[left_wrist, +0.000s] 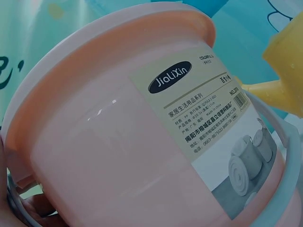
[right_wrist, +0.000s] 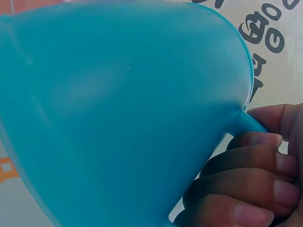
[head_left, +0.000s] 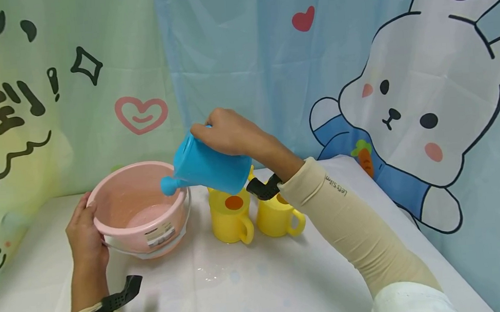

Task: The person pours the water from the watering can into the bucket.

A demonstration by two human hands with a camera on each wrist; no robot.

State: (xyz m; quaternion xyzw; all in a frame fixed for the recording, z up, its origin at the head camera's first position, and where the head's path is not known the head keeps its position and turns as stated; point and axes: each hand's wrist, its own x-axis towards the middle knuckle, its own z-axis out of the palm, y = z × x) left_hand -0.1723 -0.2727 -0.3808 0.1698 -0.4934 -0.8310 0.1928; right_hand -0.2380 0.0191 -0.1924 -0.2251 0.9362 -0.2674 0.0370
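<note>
A blue watering can (head_left: 213,166) tips to the left, its spout head (head_left: 169,186) over the right side of the pink bucket (head_left: 144,238). My right hand (head_left: 230,133) grips the can by its handle; the right wrist view shows the fingers (right_wrist: 236,184) curled round it. On the bucket's left side my left hand (head_left: 86,230) holds the rim, thumb at the edge. The bucket is tilted towards me, with a wet-looking inside, a label (left_wrist: 203,113) and a pale handle (left_wrist: 279,189) hanging down its front. Whether water is flowing cannot be seen.
Two yellow watering cans (head_left: 230,221) (head_left: 277,217) stand side by side right of the bucket, partly behind the blue can and my right arm. Water drops (head_left: 208,274) lie on the white tabletop (head_left: 226,305). A printed curtain (head_left: 242,54) hangs behind.
</note>
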